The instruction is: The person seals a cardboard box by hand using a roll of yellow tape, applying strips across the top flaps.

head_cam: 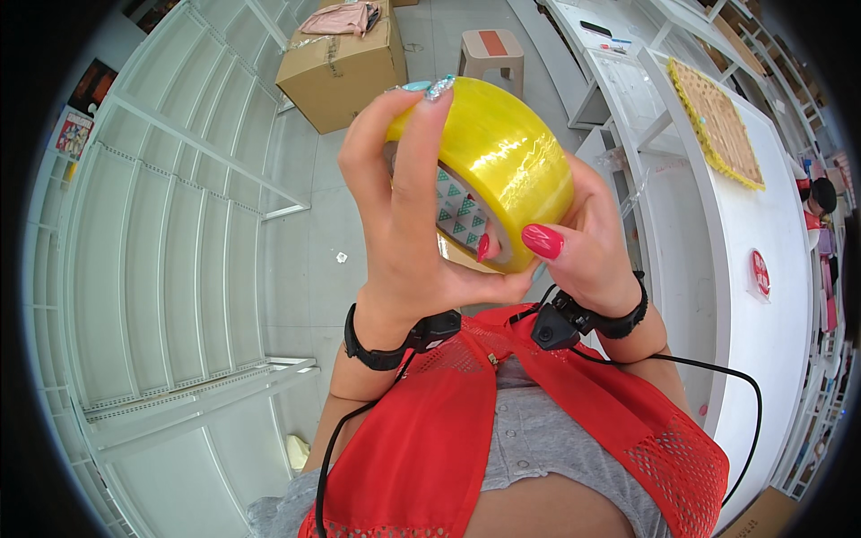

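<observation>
A large roll of yellow packing tape (518,155) is held up before my chest, tilted so its hollow core faces down and left. The cardboard core (464,212) bears a green triangle pattern on its inner face. My left hand (410,215) grips the roll from the left, fingers over the upper rim and thumb beneath. On the right side, my right hand (585,242) has its thumb against the outer tape face, and a red-nailed finger shows inside the core. Both wrists carry black straps with small camera units.
White metal shelving (181,269) stands along the left. A cardboard box (350,67) with pink cloth (342,19) on top and a plastic stool (492,50) are ahead. At right, a white counter (753,222) holds a yellow-edged mat (716,121). A black cable (746,376) hangs from my right wrist.
</observation>
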`<act>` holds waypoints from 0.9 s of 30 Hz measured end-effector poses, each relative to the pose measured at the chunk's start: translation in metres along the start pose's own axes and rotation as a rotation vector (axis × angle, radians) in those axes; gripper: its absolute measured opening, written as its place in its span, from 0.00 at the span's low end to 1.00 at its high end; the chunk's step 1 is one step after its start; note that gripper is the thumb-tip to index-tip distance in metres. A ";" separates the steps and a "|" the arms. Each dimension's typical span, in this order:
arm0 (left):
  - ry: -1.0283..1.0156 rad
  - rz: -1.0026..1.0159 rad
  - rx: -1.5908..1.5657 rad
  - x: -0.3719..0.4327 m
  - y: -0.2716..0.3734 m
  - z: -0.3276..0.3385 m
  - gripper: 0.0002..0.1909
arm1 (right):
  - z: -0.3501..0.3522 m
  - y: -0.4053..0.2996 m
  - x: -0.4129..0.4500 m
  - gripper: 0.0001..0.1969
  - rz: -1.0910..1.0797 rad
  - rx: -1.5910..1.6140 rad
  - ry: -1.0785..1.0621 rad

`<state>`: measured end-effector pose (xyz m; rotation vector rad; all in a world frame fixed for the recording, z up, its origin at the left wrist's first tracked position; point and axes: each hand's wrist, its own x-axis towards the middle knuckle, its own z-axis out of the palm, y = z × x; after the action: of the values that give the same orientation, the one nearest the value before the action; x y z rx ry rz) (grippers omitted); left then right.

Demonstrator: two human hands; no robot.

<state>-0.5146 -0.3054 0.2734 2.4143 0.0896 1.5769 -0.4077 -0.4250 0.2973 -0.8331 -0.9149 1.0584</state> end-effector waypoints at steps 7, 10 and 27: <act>0.005 -0.016 -0.039 0.000 0.001 0.004 0.59 | -0.002 -0.003 -0.002 0.24 -0.008 -0.028 -0.006; -0.036 -0.103 -0.170 -0.005 -0.004 0.006 0.60 | -0.008 0.000 0.000 0.25 0.015 0.133 -0.131; -0.139 0.040 -0.354 0.018 -0.034 -0.019 0.17 | -0.019 -0.012 0.003 0.28 0.152 -0.002 -0.121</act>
<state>-0.5211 -0.2660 0.2883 2.2462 -0.2443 1.3058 -0.3858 -0.4280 0.3018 -0.8576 -0.9660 1.2507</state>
